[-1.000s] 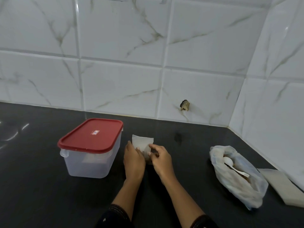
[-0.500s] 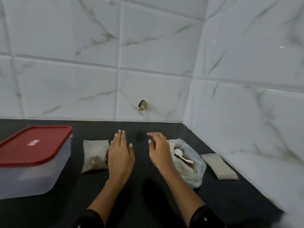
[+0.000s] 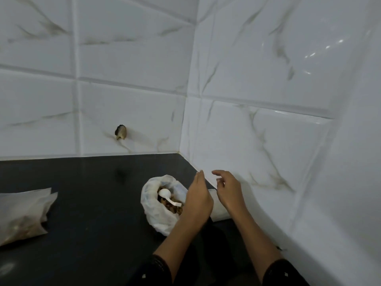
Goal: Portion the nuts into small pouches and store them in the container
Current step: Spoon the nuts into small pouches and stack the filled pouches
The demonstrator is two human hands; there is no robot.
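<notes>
Nuts (image 3: 172, 207) sit in a thin white plastic bag (image 3: 152, 213), just to the left of the left hand (image 3: 199, 201). The bag is open at the top, and the brown nuts show inside it. A small white spoon (image 3: 165, 192) lies on the nuts with its round end away from the person and its handle pointing toward the left hand.

The left hand is held on its edge with the fingers straight and together. It holds nothing. It covers the right side of the bag, and I cannot tell if it touches the bag. The right hand (image 3: 229, 189) is just beside the left one, with a small gap between them. Its fingers are bent a little and loose, and it holds nothing too.

Under both hands lies a flat white pile of pouches (image 3: 219, 212). The hands hide most of it, so only a bit shows between the wrists.

Far to the left of the hands, well apart from the bag, a filled pouch (image 3: 24, 213) lies flat on the black counter (image 3: 92, 203). Brown bits show through its lower part.

A white tiled wall (image 3: 268, 141) stands close on the right of the right hand and also runs behind the counter. A small dark hole (image 3: 121, 132) is in the back wall, beyond the bag. Dark sleeves (image 3: 156, 271) cover both arms near the bottom edge.
</notes>
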